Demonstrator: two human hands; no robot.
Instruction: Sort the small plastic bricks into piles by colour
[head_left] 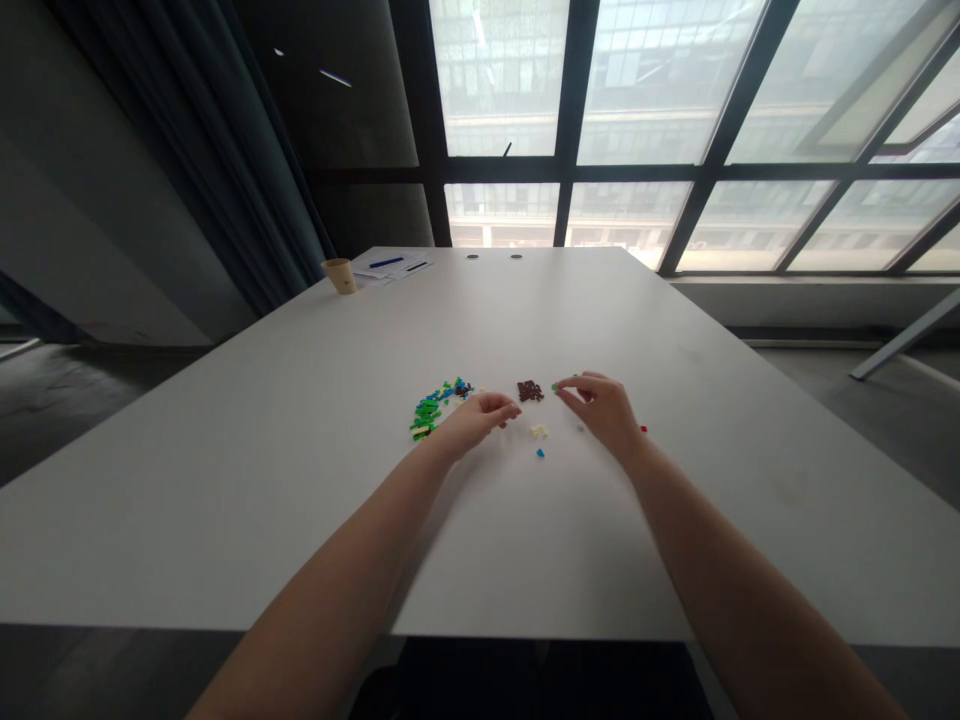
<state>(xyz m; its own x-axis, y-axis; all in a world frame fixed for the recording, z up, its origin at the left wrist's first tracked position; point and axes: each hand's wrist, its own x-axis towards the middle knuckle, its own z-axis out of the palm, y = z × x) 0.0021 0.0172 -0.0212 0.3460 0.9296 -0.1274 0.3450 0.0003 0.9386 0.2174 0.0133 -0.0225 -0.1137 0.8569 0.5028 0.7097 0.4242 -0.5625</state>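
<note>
Both my arms reach out over a white table. My left hand rests with its fingers curled together, just right of a pile of small green and blue bricks; what it holds, if anything, is too small to name. My right hand pinches a tiny green brick at its fingertips. Between the hands lies a small clump of brown bricks. A pale yellow brick and a blue brick lie loose nearer to me.
A tan paper cup stands at the far left corner beside sheets of paper with a blue pen. A tiny red piece lies right of my right wrist. Large windows rise behind the table, a dark curtain at left.
</note>
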